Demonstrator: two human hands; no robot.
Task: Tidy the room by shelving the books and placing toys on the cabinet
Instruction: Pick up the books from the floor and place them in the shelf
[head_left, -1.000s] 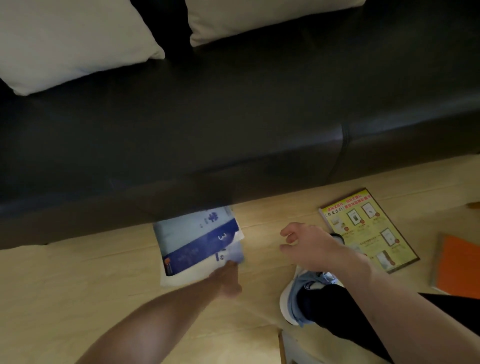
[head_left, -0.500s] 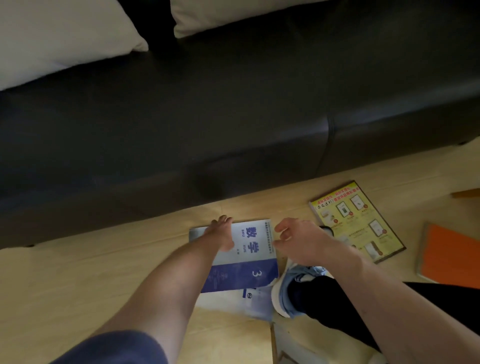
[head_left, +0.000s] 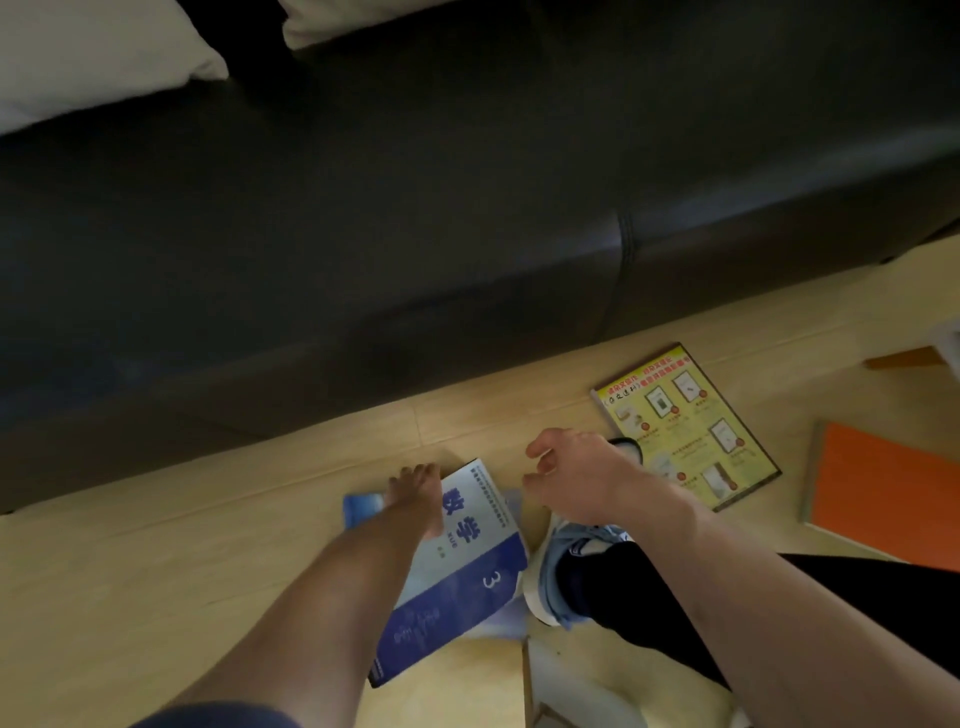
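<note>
Light wood-look floor (head_left: 156, 597) runs across the bottom half of the view, black leather sofa (head_left: 467, 208) fills the top, two off-white cushions (head_left: 93, 57) at 11 o'clock. Math textbook (head_left: 467, 566) lies on the floor near 6 o'clock, just left of the person's shoe; cover pale blue on top, dark blue band lower, big blue characters and a white "3". Another blue-covered book or sheet (head_left: 361, 506) pokes out under it at its far-left corner, details blurred. Left hand (head_left: 415, 493) rests on the textbook's far-left part, fingers fairly straight and close together, tips at the book's far edge; whether they hook over that edge, cannot tell. Right hand (head_left: 576, 473) hovers above the floor just right of the textbook, fingers loosely curled, thumb apart, holding nothing, not touching the book. Textbook long axis runs roughly from 7 to 1 o'clock, spine side toward the lower left, title reading sideways. Yellow booklet (head_left: 685, 421) lies flat at 3 o'clock, near the sofa base, long axis about 11 to 5. Orange book (head_left: 883, 493) further right, partly cut by the frame. Blue-and-white sneaker (head_left: 561, 577) with dark trouser leg (head_left: 649, 613) touches the textbook's right edge.
</note>
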